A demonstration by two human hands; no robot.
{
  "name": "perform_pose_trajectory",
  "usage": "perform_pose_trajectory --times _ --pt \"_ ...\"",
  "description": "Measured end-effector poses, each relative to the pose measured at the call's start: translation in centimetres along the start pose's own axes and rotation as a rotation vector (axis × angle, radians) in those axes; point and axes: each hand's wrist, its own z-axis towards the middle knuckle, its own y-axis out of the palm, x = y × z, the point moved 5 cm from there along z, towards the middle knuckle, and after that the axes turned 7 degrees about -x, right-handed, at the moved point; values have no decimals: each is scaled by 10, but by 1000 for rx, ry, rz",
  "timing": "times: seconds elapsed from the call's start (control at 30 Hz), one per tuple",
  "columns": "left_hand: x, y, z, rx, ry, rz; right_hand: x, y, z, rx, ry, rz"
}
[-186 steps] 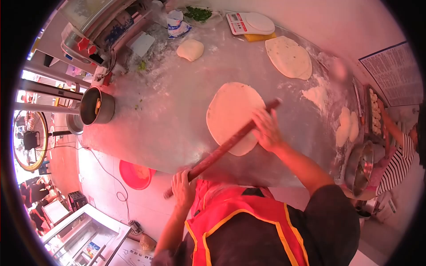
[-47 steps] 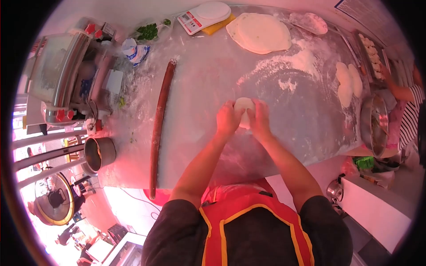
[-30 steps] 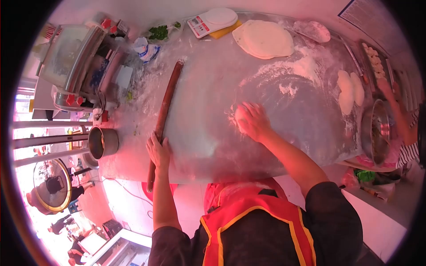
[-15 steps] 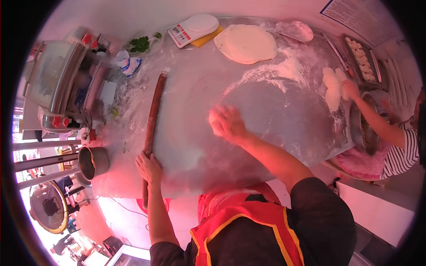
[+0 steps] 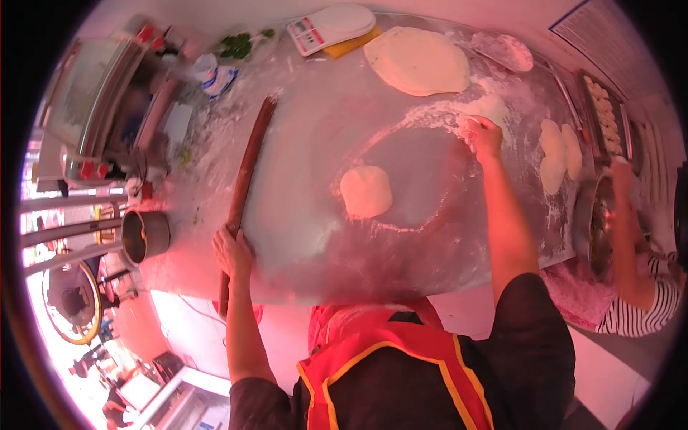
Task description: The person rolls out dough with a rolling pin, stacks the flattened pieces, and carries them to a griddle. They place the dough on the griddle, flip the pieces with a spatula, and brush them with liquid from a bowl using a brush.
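Note:
My left hand (image 5: 233, 252) is closed round the lower part of a long dark wooden rolling pin (image 5: 251, 161), which lies slanted on the metal table and sticks out past its front edge. My right hand (image 5: 484, 136) is at the loose white flour (image 5: 448, 115), its fingers curled together in a pinch at the flour's edge. A flattened round piece of dough (image 5: 366, 191) rests between my two hands, touched by neither. Behind the flour lies a large rolled-out dough sheet (image 5: 418, 61).
At the back stand a white kitchen scale (image 5: 333, 29) and a floury scoop (image 5: 505, 51). Dough strips (image 5: 553, 158) and a tray of dough pieces (image 5: 605, 115) are on the right, near a co-worker's arm (image 5: 631, 244). A machine (image 5: 100, 100) and metal pot (image 5: 145, 235) stand left.
My right hand has moved off the dough piece, up and right to the flour, uncovering the dough. My left hand stays on the rolling pin. The co-worker's hand has left the dough strips.

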Motion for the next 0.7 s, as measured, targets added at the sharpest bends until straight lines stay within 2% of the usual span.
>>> perform_pose_trajectory --times 0.1,0.17,0.23,0.33,0.43,0.53,0.63,0.7 --pt "-1 1 -1 13 6 -17 0 25 -47 -1 -15 294" --pt "-1 1 1 11 5 -26 -10 87 -109 -420 -37 208" --pt "0 0 2 -2 -3 -47 -28 119 -149 -421 67 212" --pt "0 1 0 -16 -17 -62 16 129 -147 -455 -233 -49" --pt "-1 -2 1 -14 -11 -57 -31 186 -204 -522 -645 -599" --pt "1 1 -1 -15 -1 -46 -18 219 -257 -564 -887 -1043" --pt "-7 1 4 -2 26 -67 10 187 -292 -903 -866 -976" --pt "-7 3 4 3 36 -102 -1 169 -280 -801 -908 -902"
